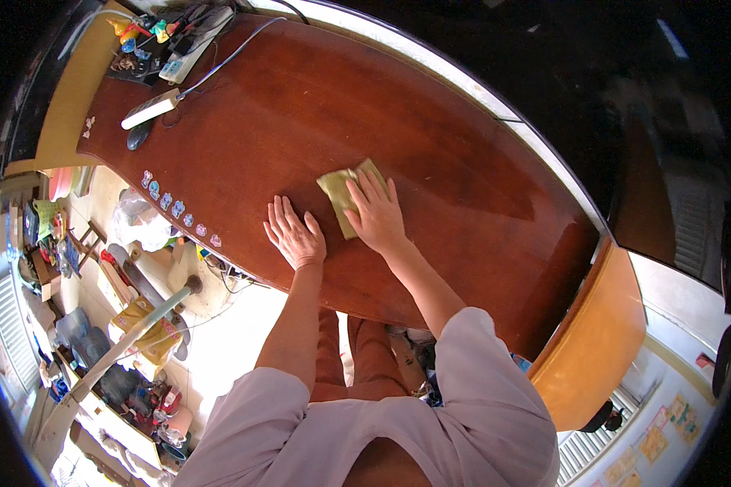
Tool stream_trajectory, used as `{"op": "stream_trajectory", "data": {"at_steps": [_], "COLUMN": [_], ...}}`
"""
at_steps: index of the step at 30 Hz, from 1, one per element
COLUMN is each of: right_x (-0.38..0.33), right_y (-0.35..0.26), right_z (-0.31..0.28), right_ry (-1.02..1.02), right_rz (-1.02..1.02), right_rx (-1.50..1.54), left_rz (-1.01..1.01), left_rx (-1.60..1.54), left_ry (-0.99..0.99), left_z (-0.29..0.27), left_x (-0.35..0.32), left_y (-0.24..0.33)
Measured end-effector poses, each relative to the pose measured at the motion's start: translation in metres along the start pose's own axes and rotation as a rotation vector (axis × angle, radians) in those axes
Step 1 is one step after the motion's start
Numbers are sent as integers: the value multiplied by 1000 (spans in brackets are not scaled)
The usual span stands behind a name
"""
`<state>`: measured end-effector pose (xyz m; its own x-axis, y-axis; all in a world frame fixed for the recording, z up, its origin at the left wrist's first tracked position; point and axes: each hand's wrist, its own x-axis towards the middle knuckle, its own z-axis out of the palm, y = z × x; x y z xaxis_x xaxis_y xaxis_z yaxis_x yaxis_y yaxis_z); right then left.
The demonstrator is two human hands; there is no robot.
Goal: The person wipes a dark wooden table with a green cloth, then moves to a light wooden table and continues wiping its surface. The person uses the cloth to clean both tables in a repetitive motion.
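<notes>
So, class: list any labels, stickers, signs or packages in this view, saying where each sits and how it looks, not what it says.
Row of small stickers: along the table's left edge, pale blue and pink.
Yellow package: on the floor to the left, crumpled, with red patches.
Wall stickers: lower right, yellow-orange squares.

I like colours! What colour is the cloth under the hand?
Yellowish-green folded cloth, under the right hand; head view.

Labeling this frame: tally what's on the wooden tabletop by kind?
Yellow cloth, under the right hand: 1
White power strips: 2
Dark mouse: 1
Hands flat on table, including the left hand: 2
Total: 6
</notes>
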<state>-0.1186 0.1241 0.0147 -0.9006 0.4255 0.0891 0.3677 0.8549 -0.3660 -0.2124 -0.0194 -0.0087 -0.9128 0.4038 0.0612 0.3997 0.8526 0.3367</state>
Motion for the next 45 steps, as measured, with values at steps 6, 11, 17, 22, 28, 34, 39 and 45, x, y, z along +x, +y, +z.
{"op": "stream_trajectory", "data": {"at_steps": [6,11,17,22,28,34,39,45], "right_x": [-1,46,-35,8,39,-33,47,80], "right_y": [5,4,8,15,5,1,9,-30], "right_z": [-4,6,-16,-6,9,-7,8,40], "right_ry": [1,3,-139,-22,10,-174,-46,-84], "right_rz": [3,1,45,6,-11,-13,-37,-207], "right_rx": [-33,-18,-19,13,33,9,3,-31], "left_rz": [-10,15,-11,0,17,-18,-2,10], "left_rx": [29,24,37,21,28,36,14,13], "left_ry": [-1,7,-9,-5,5,0,-17,16], "left_z": [-2,0,-3,0,-1,-2,0,1], "left_x": [2,1,1,3,1,1,2,1], "left_y": [2,4,-1,3,1,-2,5,-2]}}
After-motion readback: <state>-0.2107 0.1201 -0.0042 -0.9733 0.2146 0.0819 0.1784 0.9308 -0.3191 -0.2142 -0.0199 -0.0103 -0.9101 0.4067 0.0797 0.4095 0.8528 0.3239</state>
